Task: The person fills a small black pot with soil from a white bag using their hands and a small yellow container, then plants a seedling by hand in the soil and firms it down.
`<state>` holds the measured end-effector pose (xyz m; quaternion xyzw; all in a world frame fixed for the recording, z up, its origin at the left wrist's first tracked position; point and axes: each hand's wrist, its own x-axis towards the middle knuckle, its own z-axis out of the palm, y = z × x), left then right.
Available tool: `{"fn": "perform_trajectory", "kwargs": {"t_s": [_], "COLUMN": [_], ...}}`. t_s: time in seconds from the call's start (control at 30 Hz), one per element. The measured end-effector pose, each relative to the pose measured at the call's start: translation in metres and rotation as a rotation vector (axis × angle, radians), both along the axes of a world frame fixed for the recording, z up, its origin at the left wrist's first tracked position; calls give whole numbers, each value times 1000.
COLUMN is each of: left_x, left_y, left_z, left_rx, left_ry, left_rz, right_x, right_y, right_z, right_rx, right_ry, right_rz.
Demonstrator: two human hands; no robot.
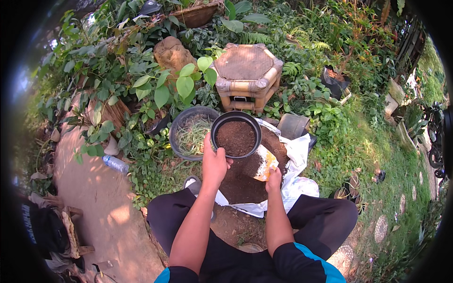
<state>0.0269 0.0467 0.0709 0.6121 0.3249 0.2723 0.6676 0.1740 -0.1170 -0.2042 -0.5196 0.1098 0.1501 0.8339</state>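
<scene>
My left hand [215, 166] grips the near left rim of a round black plastic plant pot [257, 131], thumb and fingers over its edge. Brown soil [236, 137] fills much of the pot. In my right hand [273, 178] is a yellow and white scoop [268, 163], apparently a cut plastic container, with dark soil at its mouth. The scoop is just below and right of the pot. Under both lies an open white plastic sack [299, 155] holding a heap of dark soil [242, 189]. How far the pot is above the heap is hard to tell.
A grey basin [172, 132] with cut grass adjoins the pot on the left. Behind stands a hexagonal bamboo stool [244, 63]. An overturned dark pot [293, 125] lies beyond the sack. A plastic bottle [116, 164] rests beside the path [102, 201]. Dense plants grow behind.
</scene>
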Motion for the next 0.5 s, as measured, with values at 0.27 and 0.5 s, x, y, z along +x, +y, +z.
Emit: {"fn": "perform_trajectory", "kwargs": {"t_s": [0.27,0.5], "left_x": [1,5], "left_y": [-1,-3], "left_z": [2,-6], "left_rx": [8,30], "left_ry": [30,61], "left_rz": [-7,-33], "right_x": [6,50], "right_y": [6,-8], "right_z": [28,104], "right_rx": [33,-132], "right_ry": [50,-329], "right_rz": [39,-119]}}
